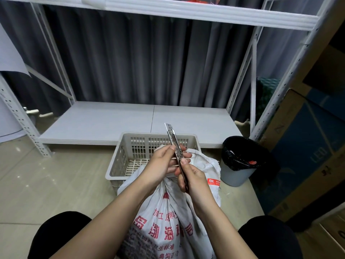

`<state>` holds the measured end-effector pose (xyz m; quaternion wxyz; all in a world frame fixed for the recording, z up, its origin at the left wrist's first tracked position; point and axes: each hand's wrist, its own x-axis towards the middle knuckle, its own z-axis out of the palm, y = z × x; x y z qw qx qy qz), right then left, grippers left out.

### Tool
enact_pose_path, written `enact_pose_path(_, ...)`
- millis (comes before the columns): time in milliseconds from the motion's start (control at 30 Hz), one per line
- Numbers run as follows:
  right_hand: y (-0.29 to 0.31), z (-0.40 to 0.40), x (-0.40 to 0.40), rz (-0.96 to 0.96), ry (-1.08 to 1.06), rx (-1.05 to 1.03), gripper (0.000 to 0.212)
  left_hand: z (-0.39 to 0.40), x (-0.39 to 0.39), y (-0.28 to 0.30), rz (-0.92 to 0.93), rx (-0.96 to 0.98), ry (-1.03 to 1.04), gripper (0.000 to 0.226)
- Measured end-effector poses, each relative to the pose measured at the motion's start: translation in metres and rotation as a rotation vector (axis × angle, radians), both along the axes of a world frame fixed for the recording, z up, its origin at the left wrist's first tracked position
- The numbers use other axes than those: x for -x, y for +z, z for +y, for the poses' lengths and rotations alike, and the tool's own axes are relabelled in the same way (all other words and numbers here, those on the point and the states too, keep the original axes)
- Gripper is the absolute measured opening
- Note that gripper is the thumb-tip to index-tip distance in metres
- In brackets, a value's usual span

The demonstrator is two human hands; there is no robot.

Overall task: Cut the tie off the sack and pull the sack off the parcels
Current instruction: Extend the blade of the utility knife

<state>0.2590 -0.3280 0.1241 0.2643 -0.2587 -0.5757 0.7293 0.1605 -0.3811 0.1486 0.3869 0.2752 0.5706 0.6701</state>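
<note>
1 white woven sack [168,217] with red printed characters stands on the floor between the person's knees, at 6 o'clock of the basket [119,165]. Its neck is bunched tight under the hands; loose fabric flares toward 2 o'clock. The tie itself is hidden.

1 utility knife [174,146] — metal body, blade extended, tip pointing to 12 o'clock. The right hand [194,181] is clenched around its lower handle, thumb on the slider. The left hand [162,165] pinches the upper body between thumb and curled fingers.

1 pale slotted basket touches the sack's far side. 1 bin [237,176] with a black liner sits at 3 o'clock — apart from the sack.
</note>
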Motion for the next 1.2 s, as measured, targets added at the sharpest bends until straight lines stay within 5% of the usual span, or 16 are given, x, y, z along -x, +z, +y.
enact_pose_path(233,0.001,-0.002,-0.001,-0.025,0.04,-0.034,0.041,-0.005,-0.001,0.001,0.048,0.012,-0.03,0.033)
enact_pose_path(367,0.002,-0.003,-0.003,0.133,0.141,0.065,0.033,-0.002,-0.006,0.006,0.073,0.021,-0.062,0.032)
enact_pose_path(467,0.004,0.003,0.0,0.197,0.213,0.198,0.029,0.002,-0.002,0.009,-0.039,-0.04,-0.03,0.028)
enact_pose_path(600,0.003,0.004,0.001,0.165,0.178,0.125,0.025,0.006,0.002,0.011,-0.169,-0.097,0.019,0.028)
enact_pose_path(933,0.0,0.002,0.004,0.102,0.007,0.113,0.026,0.004,0.001,0.008,-0.1,-0.079,0.028,0.028)
enact_pose_path(1200,0.002,0.003,0.0,0.105,0.102,0.057,0.027,0.005,0.004,0.009,-0.001,-0.019,0.01,0.028)
